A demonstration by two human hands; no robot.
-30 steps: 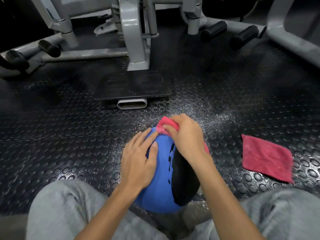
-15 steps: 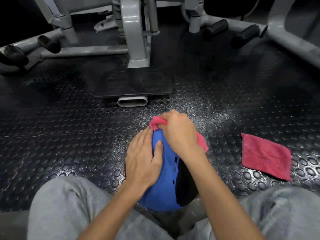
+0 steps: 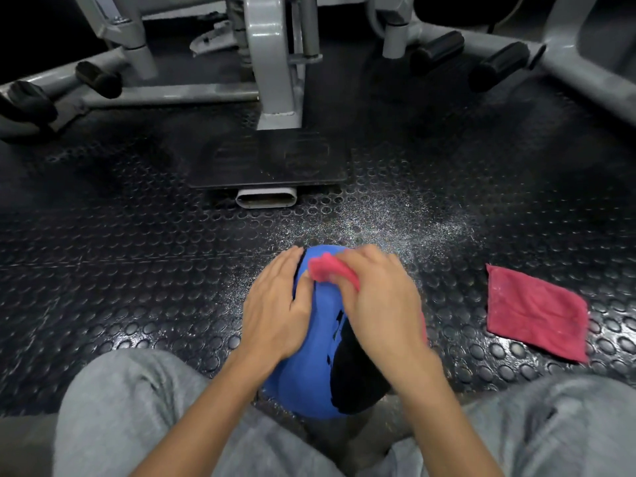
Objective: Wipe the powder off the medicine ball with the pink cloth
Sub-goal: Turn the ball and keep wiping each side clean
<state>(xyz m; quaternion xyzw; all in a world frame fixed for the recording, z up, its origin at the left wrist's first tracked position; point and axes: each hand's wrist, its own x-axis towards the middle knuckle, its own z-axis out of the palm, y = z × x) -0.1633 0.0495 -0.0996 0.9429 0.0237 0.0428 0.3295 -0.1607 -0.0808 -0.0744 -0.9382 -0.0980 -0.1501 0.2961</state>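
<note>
A blue and black medicine ball (image 3: 309, 373) sits on the studded black floor between my knees. My left hand (image 3: 275, 311) lies flat on its upper left side, fingers straight. My right hand (image 3: 382, 304) grips a bunched pink cloth (image 3: 327, 268) and presses it on the top of the ball; the hand is motion-blurred. Most of the cloth is hidden under that hand. White powder (image 3: 395, 225) speckles the floor beyond the ball.
A second pink cloth (image 3: 533, 311) lies flat on the floor to the right. Grey gym machine frames (image 3: 275, 63) with black foam rollers (image 3: 437, 51) stand ahead, with a black foot plate (image 3: 272, 160) on the floor. My grey-trousered legs (image 3: 130, 407) frame the ball.
My right hand has dragged the pink cloth across the top of the ball, leftward and back toward me. The left hand has slid slightly higher on the ball's side.
</note>
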